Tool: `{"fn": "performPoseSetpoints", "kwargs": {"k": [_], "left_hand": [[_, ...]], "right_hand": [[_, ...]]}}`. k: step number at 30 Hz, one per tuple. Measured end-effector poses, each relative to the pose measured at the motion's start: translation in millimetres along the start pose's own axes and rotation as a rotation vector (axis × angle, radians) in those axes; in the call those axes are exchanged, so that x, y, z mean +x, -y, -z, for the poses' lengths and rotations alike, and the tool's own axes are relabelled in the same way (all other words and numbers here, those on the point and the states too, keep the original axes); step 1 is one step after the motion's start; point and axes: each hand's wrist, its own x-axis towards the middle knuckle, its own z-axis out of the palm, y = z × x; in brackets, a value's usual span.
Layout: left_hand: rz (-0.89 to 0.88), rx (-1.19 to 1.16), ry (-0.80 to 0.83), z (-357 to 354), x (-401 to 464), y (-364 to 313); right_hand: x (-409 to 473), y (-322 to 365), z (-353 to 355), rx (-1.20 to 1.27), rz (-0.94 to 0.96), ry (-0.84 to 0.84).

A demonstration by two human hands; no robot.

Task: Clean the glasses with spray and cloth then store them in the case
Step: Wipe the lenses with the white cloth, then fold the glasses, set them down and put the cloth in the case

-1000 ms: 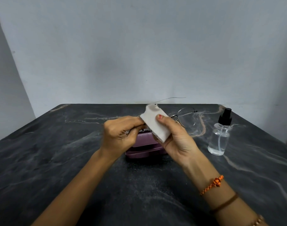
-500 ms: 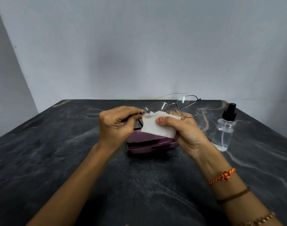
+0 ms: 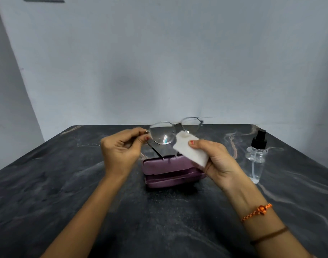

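Thin metal-framed glasses (image 3: 162,134) are held up above the table, both lenses showing. My left hand (image 3: 122,149) pinches the frame at its left hinge; one temple arm hangs down toward the case. My right hand (image 3: 213,161) grips a folded white cloth (image 3: 189,151) just right of the near lens, its top corner close to the bridge. Below both hands, a purple glasses case (image 3: 168,172) lies shut on the dark marble table (image 3: 66,183). A clear spray bottle (image 3: 256,157) with a black pump top stands upright to the right.
The table's back edge meets a plain grey wall (image 3: 159,62). The spray bottle stands near the table's right edge. Bracelets circle my right wrist (image 3: 258,211).
The cloth has come off the left lens and moved right and down with my right hand. The glasses now sit higher and face the camera, both lenses uncovered.
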Motion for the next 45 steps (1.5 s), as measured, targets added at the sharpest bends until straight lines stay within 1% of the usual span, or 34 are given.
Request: {"fn": "performPoseSetpoints", "kwargs": {"k": [2,5,10,12,14,16,17,22,25,29,34,37,40,42,44,45], "left_hand": [[0.060,-0.024,-0.053,3.6,2.6,7.4],[0.062,-0.014,-0.082,5.7,3.7,13.8],[0.053,-0.021,-0.109,7.7,4.7,18.7],[0.045,-0.025,-0.118,6.8,3.8,18.8],[0.063,-0.041,-0.131,6.1,3.2,18.7],[0.083,-0.058,-0.139,6.3,2.4,20.1],[0.083,-0.059,-0.135,6.0,1.8,21.1],[0.081,-0.106,-0.133,3.1,0.5,24.2],[0.084,-0.119,-0.121,2.3,-1.2,27.3],[0.090,-0.117,-0.113,1.7,-1.7,28.3],[0.075,-0.106,-0.100,1.0,-1.7,26.3],[0.070,-0.108,-0.108,0.9,-1.4,25.4],[0.068,-0.110,-0.118,1.1,-0.9,25.5],[0.062,-0.115,-0.124,1.2,-1.0,25.1],[0.049,-0.121,-0.125,1.4,-1.3,24.0],[0.042,-0.120,-0.122,1.6,-1.3,23.4]], "right_hand": [[3.5,1.2,5.8,0.026,-0.021,-0.100],[7.5,1.7,11.4,-0.014,0.011,-0.215],[17.1,-0.1,32.3,-0.160,0.259,-0.568],[20.0,-5.6,39.8,-0.320,0.331,-0.687],[21.8,-11.4,43.6,-0.545,0.358,-0.744],[22.6,-16.9,45.7,-0.733,0.367,-0.736],[23.0,-19.5,46.9,-0.784,0.377,-0.719],[25.2,-25.0,52.9,-0.926,0.418,-0.708],[25.6,-27.8,55.0,-1.026,0.385,-0.691],[24.5,-27.9,54.7,-1.092,0.319,-0.662],[21.3,-29.6,52.5,-1.347,0.201,-0.597],[22.0,-30.8,51.3,-1.457,0.206,-0.567],[20.6,-30.3,49.1,-1.524,0.326,-0.574],[19.8,-26.6,45.7,-1.475,0.514,-0.593],[19.1,-22.6,39.0,-1.258,0.700,-0.589],[19.0,-21.0,34.9,-1.073,0.730,-0.575]]}}
